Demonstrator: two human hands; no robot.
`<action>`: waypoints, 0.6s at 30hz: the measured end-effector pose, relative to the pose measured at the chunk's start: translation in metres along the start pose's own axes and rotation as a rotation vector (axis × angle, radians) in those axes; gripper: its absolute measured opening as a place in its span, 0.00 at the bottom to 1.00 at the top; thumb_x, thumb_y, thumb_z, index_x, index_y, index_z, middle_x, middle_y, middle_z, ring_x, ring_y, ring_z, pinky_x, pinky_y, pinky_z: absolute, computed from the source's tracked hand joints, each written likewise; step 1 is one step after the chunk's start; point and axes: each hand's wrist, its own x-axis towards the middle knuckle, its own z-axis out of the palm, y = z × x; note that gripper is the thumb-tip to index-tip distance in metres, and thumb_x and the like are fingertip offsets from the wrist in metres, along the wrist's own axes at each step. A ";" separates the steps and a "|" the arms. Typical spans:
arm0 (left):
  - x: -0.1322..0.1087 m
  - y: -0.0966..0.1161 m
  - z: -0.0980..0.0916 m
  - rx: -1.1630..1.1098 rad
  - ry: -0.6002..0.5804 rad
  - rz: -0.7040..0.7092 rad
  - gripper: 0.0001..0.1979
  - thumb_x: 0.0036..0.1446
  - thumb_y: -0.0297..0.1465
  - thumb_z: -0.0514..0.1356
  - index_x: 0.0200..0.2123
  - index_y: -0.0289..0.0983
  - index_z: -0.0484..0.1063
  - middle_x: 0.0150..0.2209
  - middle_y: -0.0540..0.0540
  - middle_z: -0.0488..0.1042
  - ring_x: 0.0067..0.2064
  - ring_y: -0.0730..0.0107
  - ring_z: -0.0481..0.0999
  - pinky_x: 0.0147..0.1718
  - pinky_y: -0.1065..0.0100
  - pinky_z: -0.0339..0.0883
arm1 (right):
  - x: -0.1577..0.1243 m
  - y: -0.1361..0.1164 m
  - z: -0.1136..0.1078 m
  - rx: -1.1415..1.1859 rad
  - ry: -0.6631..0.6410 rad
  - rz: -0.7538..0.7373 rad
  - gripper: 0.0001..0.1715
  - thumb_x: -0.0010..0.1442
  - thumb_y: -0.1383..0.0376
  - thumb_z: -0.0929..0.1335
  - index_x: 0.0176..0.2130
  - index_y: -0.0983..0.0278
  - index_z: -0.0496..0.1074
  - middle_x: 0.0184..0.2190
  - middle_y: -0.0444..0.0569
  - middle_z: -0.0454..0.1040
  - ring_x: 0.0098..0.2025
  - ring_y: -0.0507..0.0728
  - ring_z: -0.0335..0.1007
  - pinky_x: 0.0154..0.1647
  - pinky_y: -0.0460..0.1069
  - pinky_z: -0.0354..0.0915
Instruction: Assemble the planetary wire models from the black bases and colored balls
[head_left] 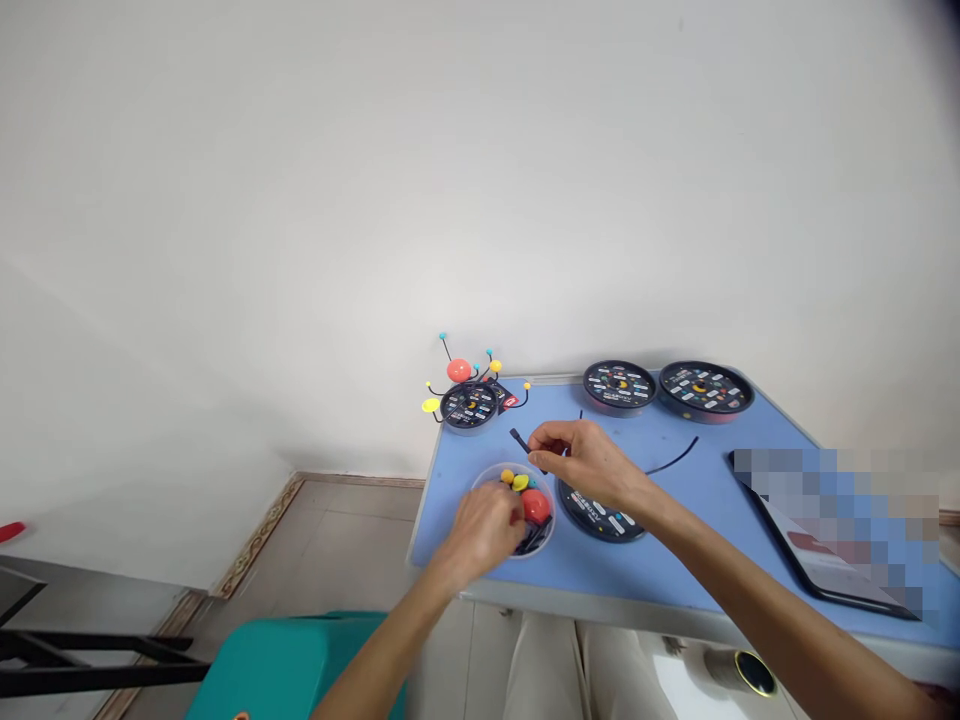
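My left hand (484, 528) reaches into a clear round bowl (545, 541) at the blue table's near left, fingers curled among its red, yellow and blue balls and black rods; its fingers are blurred. My right hand (583, 462) hovers just right of the bowl, pinching a short black rod (519, 438) that sticks out to the left. Under that hand lies a black disc with coloured labels (600, 517).
An assembled model (470, 390) with balls on black arms stands at the blue table's (660, 560) far left corner. Two more black discs (619, 385) (706, 388) lie at the back. A thin curved black rod (675, 458) lies mid-table. A dark tablet (817, 545) sits right. A teal seat (289, 665) is below left.
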 end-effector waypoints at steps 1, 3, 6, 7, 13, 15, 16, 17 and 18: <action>0.001 -0.003 -0.005 -0.172 0.005 -0.064 0.07 0.47 0.22 0.56 0.22 0.37 0.71 0.22 0.49 0.69 0.27 0.68 0.68 0.25 0.69 0.57 | -0.002 0.001 -0.002 0.020 0.011 0.006 0.07 0.51 0.65 0.65 0.25 0.64 0.71 0.19 0.39 0.64 0.23 0.50 0.55 0.24 0.46 0.51; 0.002 -0.010 -0.012 -0.533 0.056 -0.176 0.04 0.49 0.26 0.58 0.24 0.37 0.72 0.20 0.52 0.68 0.24 0.73 0.66 0.23 0.71 0.57 | -0.006 0.004 -0.005 0.058 0.020 0.021 0.07 0.52 0.64 0.65 0.26 0.64 0.71 0.20 0.40 0.65 0.24 0.50 0.55 0.25 0.46 0.52; 0.001 -0.020 -0.017 -0.874 0.190 -0.294 0.06 0.48 0.33 0.63 0.25 0.36 0.72 0.19 0.53 0.68 0.21 0.75 0.65 0.21 0.73 0.58 | -0.010 0.009 -0.006 0.138 0.007 0.039 0.07 0.53 0.63 0.66 0.27 0.64 0.72 0.22 0.40 0.67 0.25 0.50 0.57 0.26 0.46 0.53; -0.001 -0.022 -0.019 -0.941 0.223 -0.312 0.08 0.46 0.34 0.64 0.25 0.35 0.72 0.18 0.53 0.69 0.21 0.76 0.66 0.21 0.74 0.58 | -0.011 0.010 -0.005 0.178 -0.005 0.045 0.07 0.53 0.63 0.67 0.27 0.64 0.72 0.22 0.40 0.67 0.25 0.50 0.57 0.26 0.46 0.53; -0.009 -0.015 -0.022 -1.223 0.283 -0.322 0.13 0.45 0.36 0.68 0.30 0.34 0.71 0.21 0.51 0.73 0.19 0.76 0.69 0.19 0.73 0.64 | -0.011 0.013 0.007 0.492 -0.123 0.126 0.13 0.51 0.57 0.69 0.26 0.65 0.72 0.20 0.41 0.66 0.22 0.48 0.54 0.22 0.45 0.50; -0.012 -0.009 -0.021 -1.276 0.322 -0.314 0.17 0.44 0.35 0.69 0.36 0.34 0.71 0.23 0.51 0.74 0.20 0.75 0.70 0.18 0.73 0.64 | -0.010 0.012 0.012 0.579 -0.156 0.170 0.16 0.50 0.54 0.71 0.27 0.65 0.72 0.20 0.41 0.66 0.21 0.48 0.53 0.21 0.45 0.48; -0.013 -0.006 -0.021 -1.300 0.340 -0.301 0.18 0.44 0.34 0.69 0.39 0.35 0.71 0.24 0.51 0.74 0.20 0.75 0.70 0.18 0.73 0.64 | -0.010 0.011 0.014 0.611 -0.166 0.190 0.17 0.48 0.53 0.71 0.27 0.65 0.73 0.19 0.41 0.66 0.21 0.48 0.53 0.20 0.45 0.48; -0.013 -0.003 -0.020 -1.322 0.356 -0.285 0.19 0.45 0.34 0.69 0.41 0.35 0.71 0.25 0.51 0.74 0.21 0.75 0.70 0.18 0.74 0.64 | -0.010 0.010 0.016 0.633 -0.170 0.203 0.18 0.47 0.52 0.72 0.27 0.66 0.73 0.19 0.41 0.66 0.20 0.48 0.53 0.20 0.45 0.47; -0.014 0.000 -0.020 -1.340 0.370 -0.269 0.20 0.46 0.34 0.68 0.42 0.35 0.71 0.26 0.51 0.74 0.21 0.76 0.70 0.18 0.74 0.64 | -0.011 0.009 0.018 0.646 -0.169 0.207 0.19 0.47 0.51 0.72 0.27 0.66 0.73 0.19 0.41 0.66 0.20 0.48 0.53 0.20 0.46 0.47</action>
